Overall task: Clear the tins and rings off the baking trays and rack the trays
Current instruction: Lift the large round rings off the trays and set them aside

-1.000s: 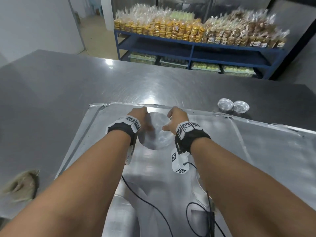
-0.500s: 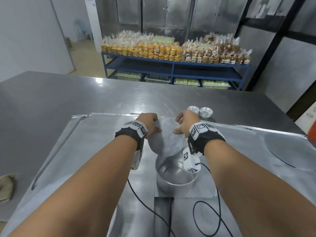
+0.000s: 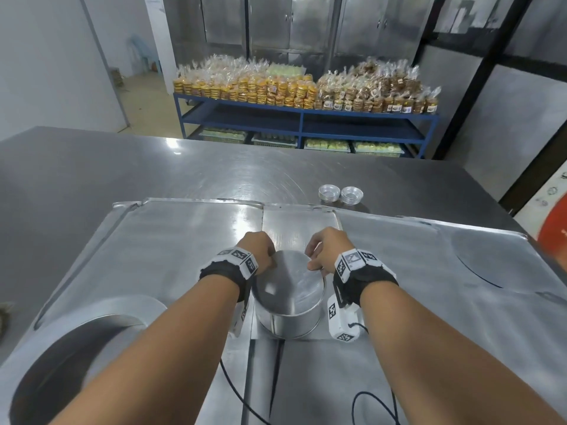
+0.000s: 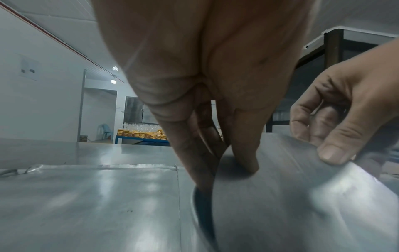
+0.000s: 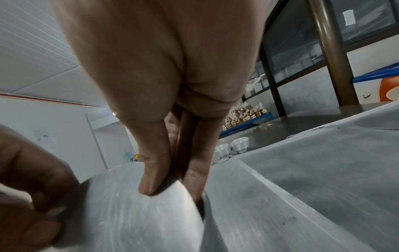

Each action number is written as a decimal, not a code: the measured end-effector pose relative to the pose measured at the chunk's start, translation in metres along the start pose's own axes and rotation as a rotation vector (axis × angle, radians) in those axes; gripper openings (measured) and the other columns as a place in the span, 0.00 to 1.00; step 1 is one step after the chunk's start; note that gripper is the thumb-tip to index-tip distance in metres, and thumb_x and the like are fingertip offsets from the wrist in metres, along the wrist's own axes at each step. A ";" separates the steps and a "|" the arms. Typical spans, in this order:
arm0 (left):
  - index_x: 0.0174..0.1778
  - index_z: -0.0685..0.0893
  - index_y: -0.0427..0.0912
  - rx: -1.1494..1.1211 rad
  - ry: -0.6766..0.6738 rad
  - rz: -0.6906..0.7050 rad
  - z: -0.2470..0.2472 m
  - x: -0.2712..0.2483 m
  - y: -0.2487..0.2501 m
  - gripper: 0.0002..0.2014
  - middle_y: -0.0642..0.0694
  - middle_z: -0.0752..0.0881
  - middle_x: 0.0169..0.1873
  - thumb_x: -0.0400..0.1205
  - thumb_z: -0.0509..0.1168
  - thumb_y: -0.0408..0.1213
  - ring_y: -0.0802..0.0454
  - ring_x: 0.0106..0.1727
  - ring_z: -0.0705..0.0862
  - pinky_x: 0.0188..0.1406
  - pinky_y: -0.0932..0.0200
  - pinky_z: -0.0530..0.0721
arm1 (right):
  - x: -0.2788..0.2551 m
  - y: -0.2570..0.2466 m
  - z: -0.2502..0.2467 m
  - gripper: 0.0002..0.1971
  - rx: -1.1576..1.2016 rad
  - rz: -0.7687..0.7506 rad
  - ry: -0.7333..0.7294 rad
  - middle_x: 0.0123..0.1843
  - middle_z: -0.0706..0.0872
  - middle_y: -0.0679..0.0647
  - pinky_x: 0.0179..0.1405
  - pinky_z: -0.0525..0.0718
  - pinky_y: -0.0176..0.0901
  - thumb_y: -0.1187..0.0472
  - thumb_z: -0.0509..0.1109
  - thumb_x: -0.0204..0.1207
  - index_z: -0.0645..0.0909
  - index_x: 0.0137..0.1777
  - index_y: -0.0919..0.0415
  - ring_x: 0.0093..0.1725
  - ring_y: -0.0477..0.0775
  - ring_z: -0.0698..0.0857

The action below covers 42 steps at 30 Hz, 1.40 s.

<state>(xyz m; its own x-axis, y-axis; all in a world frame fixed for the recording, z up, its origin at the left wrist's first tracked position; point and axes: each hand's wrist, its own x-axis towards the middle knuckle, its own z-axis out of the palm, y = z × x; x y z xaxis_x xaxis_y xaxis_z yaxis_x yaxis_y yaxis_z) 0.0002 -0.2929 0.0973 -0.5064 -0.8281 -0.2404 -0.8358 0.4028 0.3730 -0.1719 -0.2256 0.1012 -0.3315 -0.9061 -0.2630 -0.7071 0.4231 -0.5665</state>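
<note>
A flat round metal disc (image 3: 290,277) lies tilted over the mouth of a round metal tin (image 3: 288,325) that stands on the baking trays (image 3: 171,240). My left hand (image 3: 260,250) pinches the disc's left edge, and my right hand (image 3: 322,250) pinches its right edge. In the left wrist view my left hand (image 4: 224,170) has the thumb on top of the disc (image 4: 291,196) and fingers under its rim. The right wrist view shows my right hand (image 5: 170,185) pinching the disc (image 5: 134,213) the same way. The inside of the tin is hidden.
Two stacks of small tins (image 3: 329,192) stand on the steel table beyond the trays. A large round tin (image 3: 76,348) sits at the lower left, and a flat disc (image 3: 491,259) lies on the right tray (image 3: 414,256). Blue shelves of packed biscuits (image 3: 306,118) stand behind.
Both hands have brought the disc from the trays' far edge back toward me, and it now lies over the round tin. The head view has tipped upward.
</note>
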 end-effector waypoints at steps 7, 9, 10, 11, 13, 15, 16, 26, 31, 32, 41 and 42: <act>0.52 0.91 0.42 0.047 0.000 -0.043 0.021 -0.004 -0.003 0.16 0.41 0.86 0.48 0.77 0.62 0.23 0.40 0.49 0.89 0.42 0.57 0.86 | -0.008 0.002 0.014 0.13 -0.060 -0.029 -0.038 0.45 0.90 0.56 0.48 0.92 0.54 0.70 0.85 0.62 0.86 0.34 0.54 0.43 0.58 0.92; 0.54 0.90 0.42 0.079 -0.015 -0.046 0.024 -0.004 -0.002 0.14 0.41 0.86 0.51 0.76 0.67 0.25 0.40 0.50 0.89 0.45 0.57 0.87 | -0.011 0.000 0.016 0.13 -0.092 -0.048 -0.054 0.45 0.90 0.57 0.49 0.92 0.52 0.71 0.85 0.62 0.85 0.34 0.54 0.44 0.58 0.92; 0.55 0.90 0.42 0.095 -0.023 -0.044 0.025 -0.005 -0.001 0.14 0.41 0.86 0.52 0.77 0.69 0.26 0.41 0.51 0.89 0.47 0.58 0.87 | -0.012 -0.001 0.018 0.13 -0.109 -0.051 -0.063 0.45 0.90 0.56 0.49 0.92 0.51 0.71 0.85 0.62 0.86 0.34 0.54 0.44 0.57 0.91; 0.56 0.90 0.41 0.105 -0.027 -0.042 0.028 -0.005 0.000 0.13 0.41 0.86 0.53 0.77 0.69 0.27 0.41 0.52 0.89 0.47 0.59 0.86 | -0.012 -0.001 0.020 0.13 -0.128 -0.052 -0.066 0.45 0.90 0.56 0.48 0.92 0.49 0.71 0.85 0.61 0.86 0.34 0.54 0.44 0.56 0.91; 0.56 0.89 0.39 0.111 -0.022 -0.038 0.032 -0.005 0.000 0.11 0.40 0.85 0.52 0.80 0.66 0.27 0.41 0.53 0.88 0.46 0.61 0.83 | -0.013 -0.001 0.024 0.12 -0.170 -0.053 -0.050 0.45 0.90 0.54 0.47 0.90 0.43 0.70 0.85 0.60 0.89 0.37 0.54 0.44 0.55 0.91; 0.57 0.88 0.37 0.103 -0.009 -0.028 0.036 -0.006 0.000 0.12 0.39 0.85 0.53 0.82 0.63 0.27 0.41 0.53 0.88 0.44 0.61 0.81 | -0.013 -0.001 0.028 0.12 -0.190 -0.049 -0.018 0.45 0.90 0.53 0.45 0.88 0.39 0.70 0.84 0.61 0.90 0.39 0.53 0.44 0.54 0.91; 0.58 0.88 0.37 0.098 -0.005 -0.028 0.036 -0.007 0.000 0.13 0.38 0.85 0.54 0.82 0.63 0.26 0.40 0.53 0.88 0.44 0.61 0.81 | -0.014 0.000 0.030 0.12 -0.192 -0.048 0.002 0.45 0.90 0.53 0.45 0.88 0.39 0.70 0.84 0.61 0.91 0.39 0.53 0.43 0.54 0.90; 0.37 0.79 0.38 0.054 0.103 -0.155 0.028 -0.018 -0.007 0.06 0.43 0.80 0.41 0.79 0.63 0.28 0.49 0.40 0.82 0.44 0.59 0.81 | -0.022 0.024 0.030 0.16 -0.207 -0.021 0.144 0.55 0.87 0.58 0.52 0.87 0.44 0.69 0.71 0.69 0.87 0.58 0.59 0.54 0.60 0.87; 0.29 0.70 0.39 -0.054 0.109 -0.311 0.036 -0.026 -0.008 0.15 0.46 0.73 0.29 0.81 0.64 0.28 0.53 0.26 0.74 0.36 0.60 0.79 | -0.033 0.030 0.031 0.14 -0.074 0.094 0.164 0.49 0.89 0.62 0.51 0.90 0.50 0.61 0.74 0.72 0.86 0.53 0.70 0.50 0.62 0.89; 0.29 0.71 0.39 -0.079 0.095 -0.332 0.037 -0.027 -0.008 0.14 0.45 0.74 0.29 0.80 0.64 0.28 0.51 0.27 0.77 0.34 0.59 0.80 | -0.035 0.030 0.031 0.09 -0.049 0.122 0.155 0.43 0.87 0.61 0.45 0.90 0.48 0.62 0.73 0.72 0.86 0.47 0.68 0.44 0.62 0.90; 0.37 0.79 0.36 -0.228 0.087 -0.398 0.048 -0.043 -0.001 0.05 0.36 0.86 0.44 0.76 0.68 0.25 0.37 0.44 0.90 0.46 0.47 0.92 | -0.042 0.047 0.047 0.09 0.167 0.167 0.122 0.39 0.89 0.64 0.35 0.92 0.58 0.65 0.76 0.65 0.85 0.38 0.74 0.36 0.63 0.91; 0.37 0.79 0.35 -0.241 0.092 -0.405 0.048 -0.045 0.000 0.05 0.36 0.87 0.43 0.75 0.69 0.25 0.37 0.43 0.90 0.45 0.48 0.92 | -0.044 0.049 0.047 0.08 0.175 0.165 0.127 0.38 0.88 0.64 0.35 0.93 0.55 0.66 0.75 0.65 0.84 0.37 0.73 0.35 0.62 0.90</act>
<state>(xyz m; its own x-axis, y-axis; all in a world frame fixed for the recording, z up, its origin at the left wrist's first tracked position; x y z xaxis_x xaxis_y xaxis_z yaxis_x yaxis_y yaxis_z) 0.0128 -0.2366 0.0652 -0.1204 -0.9352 -0.3329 -0.8835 -0.0519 0.4655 -0.1624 -0.1652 0.0483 -0.5168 -0.8128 -0.2689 -0.5222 0.5482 -0.6533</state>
